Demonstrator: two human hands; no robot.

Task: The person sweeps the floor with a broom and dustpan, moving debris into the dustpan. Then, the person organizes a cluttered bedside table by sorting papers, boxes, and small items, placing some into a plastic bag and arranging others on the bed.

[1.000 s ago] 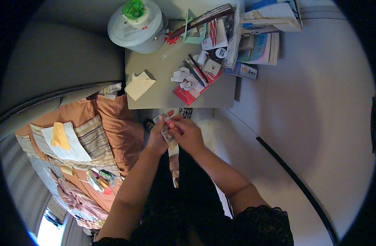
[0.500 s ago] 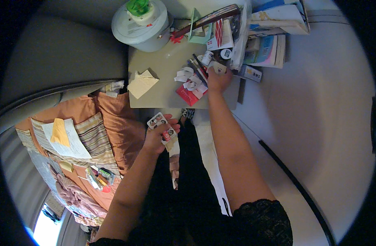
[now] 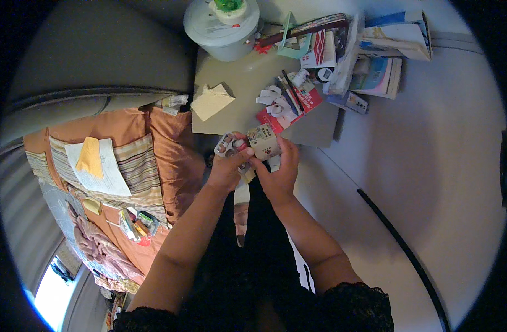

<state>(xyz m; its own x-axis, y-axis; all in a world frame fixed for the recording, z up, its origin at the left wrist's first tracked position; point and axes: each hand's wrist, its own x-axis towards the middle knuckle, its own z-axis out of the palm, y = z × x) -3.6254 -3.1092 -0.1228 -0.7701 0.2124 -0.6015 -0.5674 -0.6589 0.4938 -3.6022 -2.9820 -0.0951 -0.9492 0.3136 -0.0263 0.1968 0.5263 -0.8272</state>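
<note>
In front of my body, just off the table's near edge, both hands are close together. My left hand (image 3: 225, 172) is closed on a small white rectangular card (image 3: 222, 146) with several coloured pictures and a pinkish-red patch. Beside it, my right hand (image 3: 281, 176) grips a small beige piece (image 3: 263, 141) with a dark printed pattern, perhaps a packet or box. The two items touch or overlap; the fingers hide their lower parts. On the table lie a red-and-white sheet (image 3: 311, 101), several dark pens (image 3: 291, 94) and crumpled white strips (image 3: 270, 95).
A folded cream paper (image 3: 212, 102) lies on the beige table (image 3: 237, 72). At the back stand a lidded white bucket (image 3: 223, 36) and books (image 3: 378, 77). Left is a bed with an orange pillow (image 3: 176, 160), papers (image 3: 101, 169) and a bag of small items (image 3: 138, 224).
My right hand has come back from the table toward my body with the beige piece, meeting my left hand. The left hand has risen slightly. The view has shifted, too.
</note>
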